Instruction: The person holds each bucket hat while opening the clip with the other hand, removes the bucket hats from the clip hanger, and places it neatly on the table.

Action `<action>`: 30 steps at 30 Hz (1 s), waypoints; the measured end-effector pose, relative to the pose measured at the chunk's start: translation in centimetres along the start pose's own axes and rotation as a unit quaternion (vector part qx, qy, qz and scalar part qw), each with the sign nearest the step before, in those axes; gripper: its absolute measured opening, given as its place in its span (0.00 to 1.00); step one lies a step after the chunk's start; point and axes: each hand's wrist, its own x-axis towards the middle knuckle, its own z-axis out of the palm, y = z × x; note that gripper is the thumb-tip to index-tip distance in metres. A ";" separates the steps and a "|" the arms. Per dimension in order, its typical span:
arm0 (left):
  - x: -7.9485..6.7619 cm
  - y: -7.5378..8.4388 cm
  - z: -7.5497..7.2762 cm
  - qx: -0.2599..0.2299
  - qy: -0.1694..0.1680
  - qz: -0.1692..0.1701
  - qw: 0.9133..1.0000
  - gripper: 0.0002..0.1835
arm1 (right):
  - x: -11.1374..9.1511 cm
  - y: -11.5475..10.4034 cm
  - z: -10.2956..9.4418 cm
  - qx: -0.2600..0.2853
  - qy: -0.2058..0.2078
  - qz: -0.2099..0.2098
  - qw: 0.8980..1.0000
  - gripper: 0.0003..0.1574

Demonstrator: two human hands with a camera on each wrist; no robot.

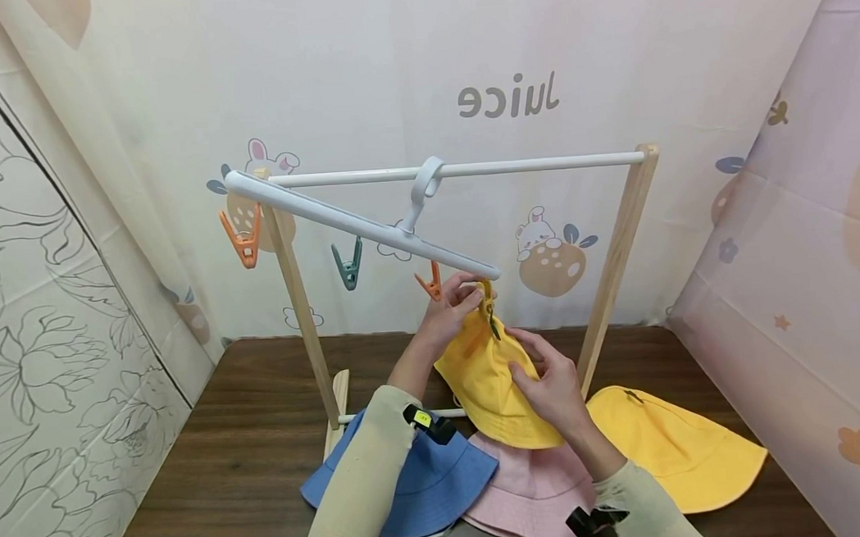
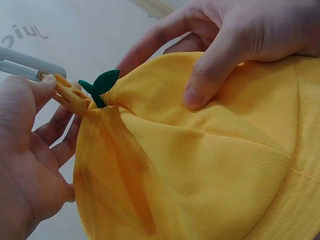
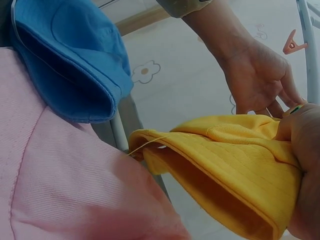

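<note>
A yellow bucket hat [image 1: 490, 380] with a green leaf sprout [image 2: 102, 86] on its crown hangs below the low right end of a tilted white hanger [image 1: 368, 223]. At the crown's tip sits a yellow clip [image 2: 70, 97]. My left hand [image 1: 447, 312] pinches that clip between thumb and fingers. My right hand [image 1: 551, 380] holds the hat's side, thumb on the near face and fingers behind. In the right wrist view the hat's brim opening [image 3: 215, 192] faces downward. Whether the clip's tips bite the cloth fully is hard to tell.
Two orange clips [image 1: 247, 240] and a green clip [image 1: 348, 264] hang along the hanger, which hooks over a white rod [image 1: 542, 164] on a wooden stand [image 1: 615, 265]. On the table [image 1: 213, 462] lie a blue hat [image 1: 436, 486], a pink hat [image 1: 536, 492] and another yellow hat [image 1: 670, 451].
</note>
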 end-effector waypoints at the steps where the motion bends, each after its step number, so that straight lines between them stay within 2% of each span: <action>1: 0.0 0.0 0.0 -0.002 0.000 0.000 1.000 0.19 | 0.0 0.0 0.0 -0.001 0.000 0.000 1.000 0.33; 30: -0.1 0.0 -0.5 -0.010 0.007 -0.006 1.000 0.18 | -0.2 0.0 0.0 -0.020 -0.003 0.022 1.000 0.32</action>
